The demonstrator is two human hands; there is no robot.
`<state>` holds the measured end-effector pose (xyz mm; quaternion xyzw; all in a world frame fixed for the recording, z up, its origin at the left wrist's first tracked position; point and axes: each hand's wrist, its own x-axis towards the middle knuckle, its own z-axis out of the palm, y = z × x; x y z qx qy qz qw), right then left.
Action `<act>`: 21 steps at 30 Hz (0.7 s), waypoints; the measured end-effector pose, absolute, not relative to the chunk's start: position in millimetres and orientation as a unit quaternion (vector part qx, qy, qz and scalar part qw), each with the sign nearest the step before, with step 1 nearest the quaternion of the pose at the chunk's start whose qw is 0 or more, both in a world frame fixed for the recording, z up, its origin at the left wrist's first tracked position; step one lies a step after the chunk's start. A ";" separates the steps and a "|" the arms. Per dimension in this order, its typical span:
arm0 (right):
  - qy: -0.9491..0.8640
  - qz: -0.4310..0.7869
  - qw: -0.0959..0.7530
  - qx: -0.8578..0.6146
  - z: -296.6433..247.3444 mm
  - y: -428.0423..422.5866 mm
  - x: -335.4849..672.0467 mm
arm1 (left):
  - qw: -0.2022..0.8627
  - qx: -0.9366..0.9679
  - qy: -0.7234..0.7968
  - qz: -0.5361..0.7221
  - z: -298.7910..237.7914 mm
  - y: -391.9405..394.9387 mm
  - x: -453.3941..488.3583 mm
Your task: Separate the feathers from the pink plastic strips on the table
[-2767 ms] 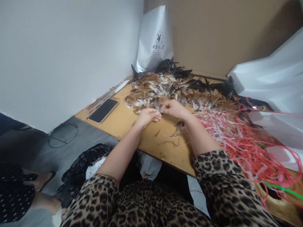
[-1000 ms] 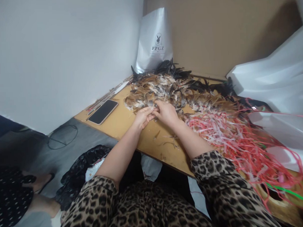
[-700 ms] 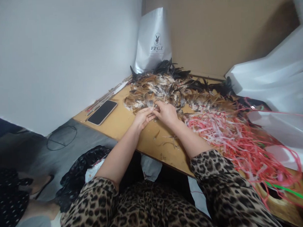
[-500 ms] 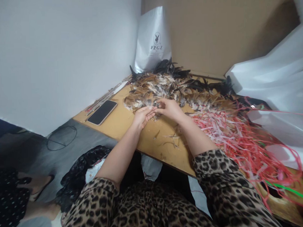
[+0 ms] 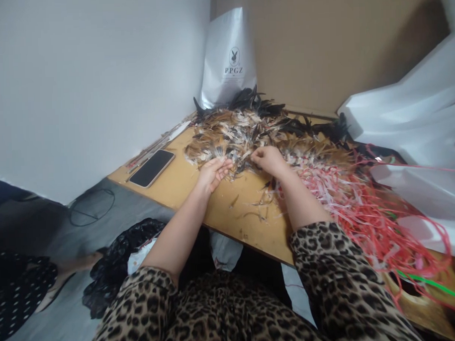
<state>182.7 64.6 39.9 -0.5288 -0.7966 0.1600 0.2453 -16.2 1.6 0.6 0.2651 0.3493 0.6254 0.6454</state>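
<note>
Near the middle of the frame, the person's left hand (image 5: 215, 172) pinches a small tuft of pale feathers (image 5: 220, 152) at its fingertips. The right hand (image 5: 268, 159) is just to the right, apart from it, fingers curled narrow at the front of the feather pile (image 5: 241, 125); whether it grips anything cannot be told. The pile spreads across the table (image 5: 191, 186) from the center toward the right. A phone (image 5: 153, 168) lies left of the hands, a silvery bag (image 5: 229, 56) stands at upper center, and red strings (image 5: 374, 225) tangle at lower right.
</note>
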 end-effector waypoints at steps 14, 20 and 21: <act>-0.780 0.048 0.326 -0.532 15.2 75.7 169.0 | 0.643 0.269 0.364 0.617 3.7 -0.7 -12.7; -0.854 -0.107 0.213 -0.462 22.0 61.7 163.7 | 0.647 0.268 0.359 0.618 2.8 -0.1 -12.8; -0.855 -0.125 0.200 -0.461 22.6 60.0 162.0 | 0.646 0.267 0.360 0.617 2.8 -0.1 -12.7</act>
